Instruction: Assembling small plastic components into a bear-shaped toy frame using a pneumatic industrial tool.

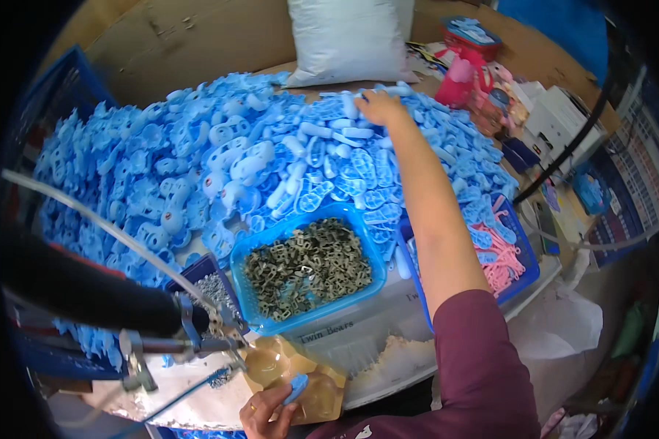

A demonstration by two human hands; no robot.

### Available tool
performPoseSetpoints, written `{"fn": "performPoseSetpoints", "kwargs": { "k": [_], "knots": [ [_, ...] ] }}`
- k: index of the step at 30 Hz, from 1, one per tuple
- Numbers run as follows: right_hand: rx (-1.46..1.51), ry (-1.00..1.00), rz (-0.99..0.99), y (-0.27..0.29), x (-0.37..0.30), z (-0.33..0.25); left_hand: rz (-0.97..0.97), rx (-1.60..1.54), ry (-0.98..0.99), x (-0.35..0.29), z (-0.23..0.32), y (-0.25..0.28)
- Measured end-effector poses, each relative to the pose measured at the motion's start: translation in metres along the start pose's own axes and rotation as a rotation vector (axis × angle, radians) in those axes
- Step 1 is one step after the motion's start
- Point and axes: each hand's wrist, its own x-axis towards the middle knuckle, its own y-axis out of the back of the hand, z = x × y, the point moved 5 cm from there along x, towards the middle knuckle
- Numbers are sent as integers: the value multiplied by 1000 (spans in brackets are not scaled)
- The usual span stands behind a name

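Note:
My left hand (268,414), at the lower edge, pinches a small blue plastic piece (296,388) between thumb and fingers. It is held over a yellowish moulded block with rounded hollows (322,388). My right arm stretches far forward across the table. At its end my right hand (381,108) touches the far part of a big heap of light-blue plastic parts (256,157). Its fingers are bent together among long, rounded blue pieces, and what they grip is too small to make out.
Nearer stands a blue basket (379,274) of small dark metal clips; left of it, a dark tray (231,289) of tiny metal parts. A blue bin (532,272) holds pink pieces. A black machine arm (88,282) juts in from the left. A white sack (351,44) stands behind.

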Motion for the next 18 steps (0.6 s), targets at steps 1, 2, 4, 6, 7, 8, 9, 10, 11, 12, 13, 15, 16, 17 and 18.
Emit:
{"fn": "performPoseSetpoints", "kwargs": {
  "k": [1, 2, 4, 6, 7, 8, 9, 10, 11, 12, 13, 15, 16, 17, 18],
  "knots": [
    [-13, 10, -23, -4, -1, 10, -22, -11, -17, 4, 3, -4],
    [-85, 104, -41, -8, -3, 16, -24, -4, -36, 7, 6, -6],
    [-37, 201, -93, -15, -22, 13, -40, 6, -54, 12, 10, -11],
    [111, 300, -83, -8, -73, 0, -63, -25, -53, 14, 11, -17],
    [134, 393, -42, 0, -94, 3, -81, -33, -67, 17, 13, -21],
    [129, 374, -36, 9, -109, 10, -99, -18, -77, 19, 15, -23],
    [243, 459, 33, 22, -122, 10, -113, 2, -83, 21, 17, -26],
    [358, 547, 103, 33, -130, 10, -121, 1, -87, 22, 18, -29],
    [360, 543, 104, 41, -127, 15, -109, 6, -89, 23, 18, -30],
    [444, 475, 138, 54, -117, 30, -99, 6, -96, 23, 19, -31],
    [534, 411, 166, 63, -104, 45, -100, 11, -94, 23, 20, -32],
    [444, 272, 433, 70, -63, 109, -72, 51, -123, 23, 23, -32],
    [272, 211, 484, 70, -37, 153, -68, 47, -127, 21, 22, -32],
    [102, 155, 533, 71, -20, 193, -56, 39, -113, 18, 19, -32],
    [-42, 38, 508, 62, -16, 215, -35, 48, -85, 16, 17, -30]
  ]
}}
